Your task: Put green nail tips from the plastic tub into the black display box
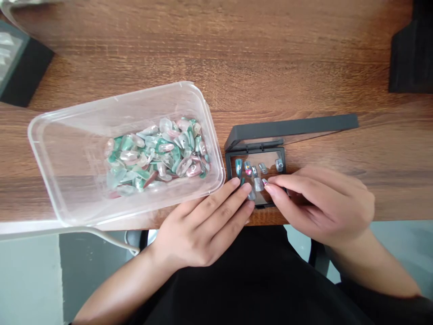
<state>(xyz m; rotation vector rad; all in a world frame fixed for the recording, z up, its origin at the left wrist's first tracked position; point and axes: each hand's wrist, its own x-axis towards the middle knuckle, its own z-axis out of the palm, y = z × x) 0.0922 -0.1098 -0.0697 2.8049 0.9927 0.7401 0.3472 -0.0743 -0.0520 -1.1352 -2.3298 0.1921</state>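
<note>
Near edge: dark clothing point(257, 284) in the lap, both forearms coming up to the table point(237, 58). Left hand point(203, 225) lies flat, fingers extended and loose, tips on the front-left corner of the small black display case point(256, 174), nothing gripped. Right hand point(321, 203) is curled, thumb and forefinger pinched on a press-on nail point(264, 182) at the case's front edge. Case sits at the table's near edge, lid point(291, 126) propped open behind it; several nails point(259, 168) lie inside in a row. Just left of it: clear plastic tub point(67, 135), tilted, with a heap of green, pink and pearly loose nails point(158, 151). Far left corner: a black-edged box point(20, 63); far right: a black object point(411, 54), cannot tell what
</note>
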